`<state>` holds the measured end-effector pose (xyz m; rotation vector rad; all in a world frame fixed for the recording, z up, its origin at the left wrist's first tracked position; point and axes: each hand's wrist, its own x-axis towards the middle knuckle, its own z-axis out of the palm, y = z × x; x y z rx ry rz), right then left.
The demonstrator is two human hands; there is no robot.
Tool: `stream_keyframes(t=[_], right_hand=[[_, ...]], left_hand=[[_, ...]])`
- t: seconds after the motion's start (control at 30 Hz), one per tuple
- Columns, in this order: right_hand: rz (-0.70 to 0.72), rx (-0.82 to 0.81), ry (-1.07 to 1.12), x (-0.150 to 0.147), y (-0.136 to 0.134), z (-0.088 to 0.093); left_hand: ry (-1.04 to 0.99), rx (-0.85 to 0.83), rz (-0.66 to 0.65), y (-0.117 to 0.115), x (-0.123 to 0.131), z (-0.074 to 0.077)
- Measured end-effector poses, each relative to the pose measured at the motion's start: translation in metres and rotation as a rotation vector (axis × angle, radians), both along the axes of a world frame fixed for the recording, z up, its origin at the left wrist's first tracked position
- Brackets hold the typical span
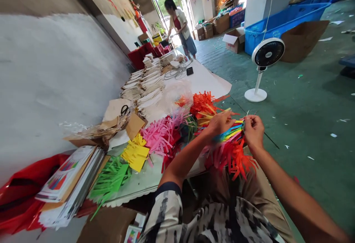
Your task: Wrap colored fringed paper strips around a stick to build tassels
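Observation:
Fringed paper strips point(231, 134) in blue, yellow, green and pink run between my two hands at the table's right edge. My left hand point(222, 122) is curled over them, its fingertips closed on the strips. At their right end, my right hand point(254, 129) pinches the gathered end, where a small white bit sticks up. Red-orange fringe point(240, 158) hangs below the hands over my lap. Just beyond lies an orange fringe pile point(203, 104). Pink fringe point(158, 134), yellow fringe point(135, 154) and green fringe point(111, 178) lie to the left.
Stacks of pale paper pieces point(144, 84) line the wall side. Black scissors point(124, 110) lie near brown paper. Printed sheets point(68, 172) are piled at the left. A white fan point(268, 54) stands on the green floor. A person point(180, 28) stands at the table's far end.

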<state>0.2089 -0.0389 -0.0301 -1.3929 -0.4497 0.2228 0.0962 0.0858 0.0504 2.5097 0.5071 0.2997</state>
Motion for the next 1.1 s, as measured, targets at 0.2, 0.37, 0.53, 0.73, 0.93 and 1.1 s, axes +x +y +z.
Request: stream_keyframes(t=[0.2, 0.37, 0.53, 0.73, 0.93, 1.1], right_hand=[[-0.013, -0.001, 0.026, -0.001, -0.001, 0.002], [0.016, 0.021, 0.075, -0.002, -0.001, 0.004], [0.016, 0.079, 0.171, -0.001, 0.0, 0.006], [-0.057, 0.09, 0.229, 0.001, 0.001, 0.013], [-0.107, 0.12, 0.268, -0.001, -0.002, 0.018], [-0.219, 0.225, 0.253, 0.004, -0.002, 0.012]], left_hand=[[-0.073, 0.088, -0.023, 0.011, -0.014, -0.006], [-0.126, 0.1, 0.039, 0.013, -0.029, 0.004], [-0.201, 0.18, 0.091, 0.01, -0.05, 0.003], [-0.293, 0.222, 0.094, 0.01, -0.089, -0.006], [-0.22, 0.158, -0.078, -0.009, -0.125, -0.004], [-0.253, 0.062, -0.201, -0.029, -0.139, -0.014]])
